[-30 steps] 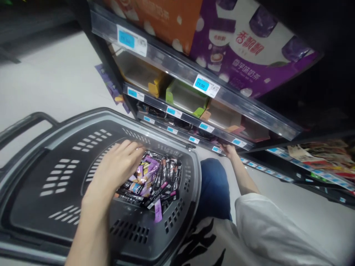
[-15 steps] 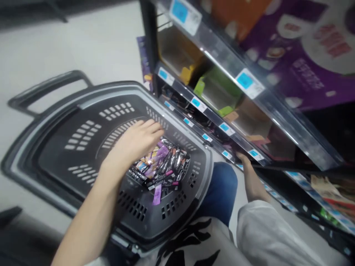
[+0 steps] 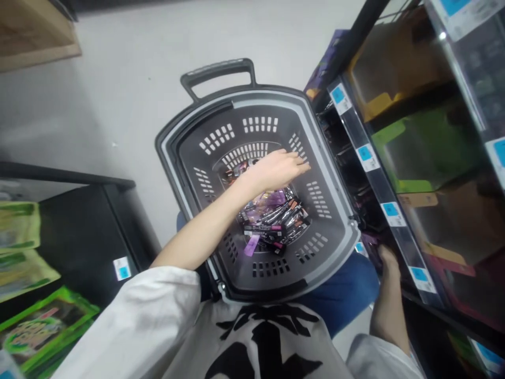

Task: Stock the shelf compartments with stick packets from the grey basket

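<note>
My left hand (image 3: 282, 169) hovers over a dark grey shopping basket (image 3: 330, 231), back upward and fingers stretched toward its right wall. Nothing shows in that hand. Beneath it, on the basket floor, lie several slim packets (image 3: 268, 230), mostly black, some purple and shiny. One small purple packet (image 3: 251, 245) lies apart at the near side of the pile. Low on the right, my right hand (image 3: 389, 258) reaches into the bottom of a shelf beside a dark purple package (image 3: 371, 242). Its fingers are hidden in shadow there, so any grip cannot be seen.
Shelves with blue-and-white price tags (image 3: 390, 210) rise close on the right, holding green and yellow open boxes (image 3: 418, 152). A black display stand (image 3: 82, 226) with green packages (image 3: 43, 331) is on the left. The basket's handle (image 3: 219, 68) sticks out over pale floor.
The view has swung to the right side less, so the basket sits more centrally and upright. My left hand is still above the packets; my right hand remains at the low shelf.
</note>
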The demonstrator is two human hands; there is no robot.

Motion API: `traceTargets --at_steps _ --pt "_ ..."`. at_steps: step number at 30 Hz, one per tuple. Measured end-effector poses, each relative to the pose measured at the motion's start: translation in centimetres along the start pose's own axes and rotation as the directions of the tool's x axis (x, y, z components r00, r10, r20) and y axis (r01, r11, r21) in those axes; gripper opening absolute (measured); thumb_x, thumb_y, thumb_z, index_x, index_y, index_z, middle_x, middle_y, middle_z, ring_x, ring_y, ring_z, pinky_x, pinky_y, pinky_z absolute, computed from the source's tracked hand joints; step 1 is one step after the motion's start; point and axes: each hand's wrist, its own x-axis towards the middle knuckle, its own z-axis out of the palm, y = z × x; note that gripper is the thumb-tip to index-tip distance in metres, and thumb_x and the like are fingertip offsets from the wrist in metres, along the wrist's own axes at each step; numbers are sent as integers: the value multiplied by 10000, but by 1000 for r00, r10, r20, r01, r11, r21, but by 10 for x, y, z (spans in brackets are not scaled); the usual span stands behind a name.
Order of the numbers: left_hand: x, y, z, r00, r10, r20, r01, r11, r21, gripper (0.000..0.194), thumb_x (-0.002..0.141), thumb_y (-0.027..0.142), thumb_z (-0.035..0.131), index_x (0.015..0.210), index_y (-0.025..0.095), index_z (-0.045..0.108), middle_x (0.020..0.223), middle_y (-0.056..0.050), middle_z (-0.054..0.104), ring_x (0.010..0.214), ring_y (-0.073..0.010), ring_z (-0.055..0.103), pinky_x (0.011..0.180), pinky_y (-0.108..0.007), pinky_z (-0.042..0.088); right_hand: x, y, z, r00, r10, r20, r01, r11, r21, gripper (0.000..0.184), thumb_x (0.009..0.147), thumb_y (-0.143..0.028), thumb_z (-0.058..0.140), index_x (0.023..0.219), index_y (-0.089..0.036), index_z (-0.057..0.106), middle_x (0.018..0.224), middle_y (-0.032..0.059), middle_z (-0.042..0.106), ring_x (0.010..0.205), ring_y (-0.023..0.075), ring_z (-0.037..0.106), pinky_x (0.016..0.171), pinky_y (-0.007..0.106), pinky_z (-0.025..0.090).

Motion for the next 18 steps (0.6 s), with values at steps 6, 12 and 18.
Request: traceTargets --at_steps 6,12,18 --pt "-1 -7 9 941 -192 280 187 981 44 386 908 35 441 1188 98 699 1059 -181 749 942 -275 719 741 -364 472 -35 -20 -28 976 -218 -13 218 970 103 704 988 -458 324 1603 -116 330 1593 181 440 1484 303 432 1208 428 366" --pt "1 -8 9 935 -192 299 196 980 17 412 893 41 454 1213 90 708 1060 -208 747 974 -314 724 722 -372 458 -124 -97 -122 837 -538 100 543 839 -32 566 989 -457 358 1547 -389 419 1391 62 665 1288 368 630 1071 531 517" --pt "2 -4 3 902 -226 368 241 971 6 432 890 61 496 1271 80 700 1104 -221 740 1026 -325 714 787 -389 492 -199 -235 -178 554 -818 -158 749 572 -335 484 962 -192 352 1377 -110 588 1293 203 672 1204 376 651 1017 544 526"
